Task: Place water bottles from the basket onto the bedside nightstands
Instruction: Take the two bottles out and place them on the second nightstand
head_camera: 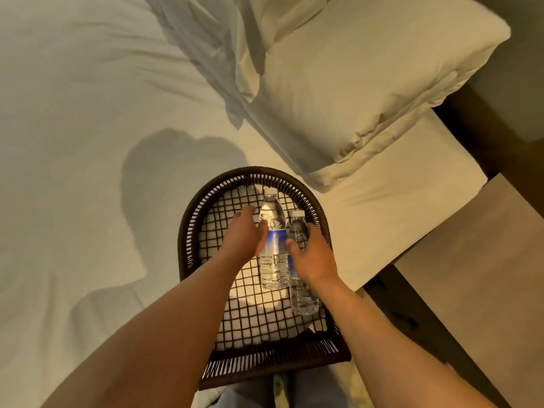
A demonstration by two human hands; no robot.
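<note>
A dark woven basket (191,231) rests on the white bed near its right edge. Two clear water bottles with blue labels lie inside it side by side, caps pointing away from me. My left hand (245,235) lies against the left side of the left bottle (273,260), thumb on its label and fingers spread. My right hand (313,254) covers the middle of the right bottle (303,295), fingers curled around it. Both bottles still rest on the basket's mesh floor.
A white pillow (368,92) lies beyond the basket at the head of the bed. A brown wooden nightstand (477,275) stands to the right of the bed, across a dark gap. The white sheet (73,142) stretches to the left.
</note>
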